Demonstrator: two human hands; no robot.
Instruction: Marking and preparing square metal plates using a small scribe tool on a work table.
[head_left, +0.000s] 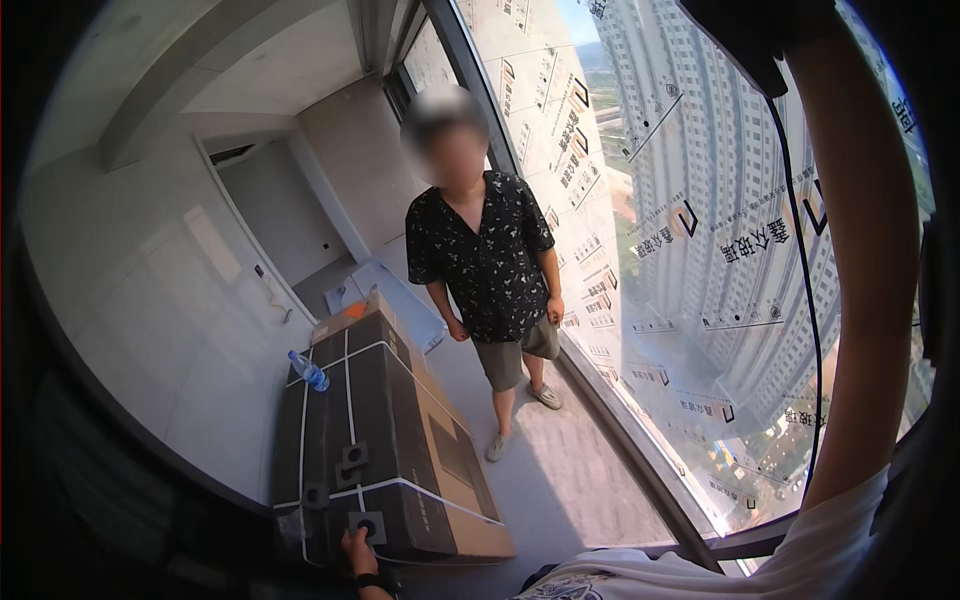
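Note:
My left hand (360, 553), with a black band at the wrist, grips the edge of a small square grey plate (377, 528) with a round dark centre. Similar square pieces lie close by on a large black-and-brown cardboard carton (390, 442); one square piece (355, 454) sits farther up its top. White strapping (442, 499) binds the carton. A plastic water bottle (309, 372) with a blue label lies near its left edge. My right arm is raised along the right side, and its hand is out of view beyond the dark upper rim.
A person (480, 262) in a dark patterned shirt and shorts stands beyond the carton, by a tall window (652, 300) covered in printed film. A black cable (806, 285) hangs near my raised arm. Blue sheeting (405, 300) lies by a doorway (277, 202).

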